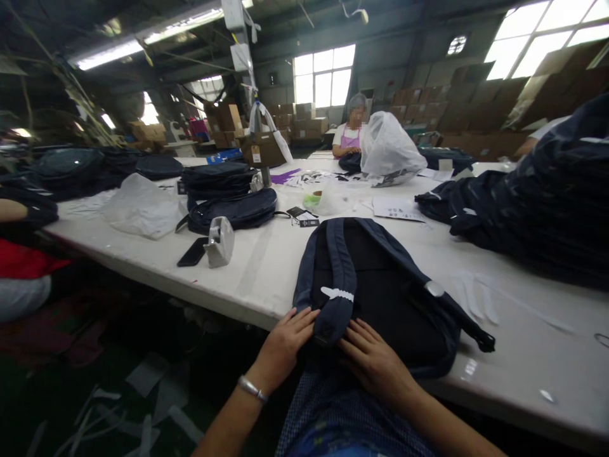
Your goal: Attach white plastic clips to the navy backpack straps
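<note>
A navy backpack (380, 292) lies back-side up on the white table (266, 266), its shoulder straps toward me, one strap bound with a white tie. My left hand (285, 339) rests on the near left edge of the backpack, fingers stretched toward the strap end. Flat on the backpack's lower edge lies my right hand (375, 362), fingers spread, just right of that strap end. Neither hand grips anything.
A black phone (193, 252) and a grey tape dispenser (219, 241) sit to the left. Stacks of navy bags (223, 190) stand behind them, and a big pile (537, 203) fills the right. A person sits at the far end by a plastic bag (387, 149).
</note>
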`<state>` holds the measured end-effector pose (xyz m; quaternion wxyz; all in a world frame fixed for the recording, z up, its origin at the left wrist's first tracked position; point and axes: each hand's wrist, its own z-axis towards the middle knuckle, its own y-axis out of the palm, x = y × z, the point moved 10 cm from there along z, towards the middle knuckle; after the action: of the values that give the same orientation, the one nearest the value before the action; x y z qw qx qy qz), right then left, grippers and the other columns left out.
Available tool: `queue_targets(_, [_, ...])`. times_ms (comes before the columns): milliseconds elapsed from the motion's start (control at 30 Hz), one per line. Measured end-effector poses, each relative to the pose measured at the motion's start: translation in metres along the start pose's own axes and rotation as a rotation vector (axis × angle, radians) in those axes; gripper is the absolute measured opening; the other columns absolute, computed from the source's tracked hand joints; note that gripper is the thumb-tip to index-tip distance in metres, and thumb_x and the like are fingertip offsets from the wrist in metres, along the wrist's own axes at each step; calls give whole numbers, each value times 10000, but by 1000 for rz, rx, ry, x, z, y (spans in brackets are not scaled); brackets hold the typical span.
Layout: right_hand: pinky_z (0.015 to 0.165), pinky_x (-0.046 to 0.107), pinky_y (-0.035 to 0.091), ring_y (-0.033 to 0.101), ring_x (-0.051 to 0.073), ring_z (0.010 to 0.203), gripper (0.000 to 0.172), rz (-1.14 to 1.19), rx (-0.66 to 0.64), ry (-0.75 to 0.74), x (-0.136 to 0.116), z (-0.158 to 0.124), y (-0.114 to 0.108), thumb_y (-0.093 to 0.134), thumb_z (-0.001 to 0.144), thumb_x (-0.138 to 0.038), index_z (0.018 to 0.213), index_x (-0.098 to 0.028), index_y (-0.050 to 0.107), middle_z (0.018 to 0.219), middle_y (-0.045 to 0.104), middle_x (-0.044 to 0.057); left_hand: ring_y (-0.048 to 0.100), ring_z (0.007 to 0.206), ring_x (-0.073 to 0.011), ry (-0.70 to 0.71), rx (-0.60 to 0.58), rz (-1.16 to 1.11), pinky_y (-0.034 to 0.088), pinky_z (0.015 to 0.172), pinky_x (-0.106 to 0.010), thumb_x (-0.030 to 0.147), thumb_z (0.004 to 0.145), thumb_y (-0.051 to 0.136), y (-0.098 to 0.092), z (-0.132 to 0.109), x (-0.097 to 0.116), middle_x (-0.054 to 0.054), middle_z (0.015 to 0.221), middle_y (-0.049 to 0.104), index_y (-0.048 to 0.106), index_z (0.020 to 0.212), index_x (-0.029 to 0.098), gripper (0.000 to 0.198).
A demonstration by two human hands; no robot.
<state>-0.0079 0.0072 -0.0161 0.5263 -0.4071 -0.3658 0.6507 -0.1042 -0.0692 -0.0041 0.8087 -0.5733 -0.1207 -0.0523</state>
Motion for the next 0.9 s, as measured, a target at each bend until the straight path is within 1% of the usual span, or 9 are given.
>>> queue_targets(67, [1050,520,419,395,266,1322,501,-55,-15,-16,-1,-6,8,481,910,-194,1399,-239,380,1423,449,67,517,1206,-166,26,19,63,422,1051,-359,37,878,412,3,-3,-13,-51,1335,554,467,1326,239,494])
queue_targets(200, [1066,514,395,325,259,1364,563,-128,-6,-50,-7,-17,19,461,898,-135,1430,-239,310,1477,363,48,620,991,-179,36,175,108,512,911,-306,137,894,484,13,-22,-32,-61,1050,690,611,1139,209,285])
queue_targets(333, [1076,523,368,309,268,1370,600,-146,19,-25,-4,-36,11,502,876,-147,1433,-243,302,1470,376,57,631,970,-170,-83,318,51,526,888,-297,131,894,465,14,-43,-41,-56,1013,690,626,1099,222,276])
queue_targets(433, [1081,557,337,315,293,1365,596,-172,11,31,7,-59,1,537,878,-238,1430,-244,313,1468,378,69,628,1004,-174,-243,472,20,525,904,-327,74,872,444,-4,-70,-38,-60,1045,677,617,1096,222,319])
queue_targets(500, [1094,539,323,321,276,1364,579,-206,0,86,18,-73,-1,473,887,-151,1433,-250,306,1477,361,63,630,1011,-189,-254,538,25,530,895,-344,51,837,487,-14,-83,-20,-68,1044,681,610,1098,220,334])
queue_targets(567, [1093,492,341,346,242,1354,603,-215,14,132,27,-79,0,389,873,-44,1430,-260,312,1470,375,51,630,1029,-199,-84,490,14,528,903,-340,56,805,541,-11,-75,18,-68,1055,692,601,1128,232,373])
queue_targets(667, [1048,437,409,410,213,1314,543,-182,96,127,30,-74,0,382,899,-70,1403,-271,369,1404,473,46,536,1204,-238,207,234,25,453,1022,-405,115,813,560,18,-37,71,-68,1257,615,529,1267,275,483])
queue_targets(767, [1015,434,445,464,202,1269,462,-159,193,110,25,-64,-11,394,917,-115,1356,-252,443,1320,562,47,323,1364,-272,172,47,132,381,1075,-489,70,822,487,47,9,75,-77,1470,380,348,1414,245,633])
queue_targets(900, [1082,449,382,527,171,1201,379,-99,230,189,29,-69,-40,459,895,-132,1244,-249,551,1239,627,14,352,1348,-242,173,50,277,425,1050,-461,-49,782,352,66,33,72,-75,1474,367,270,1445,192,711])
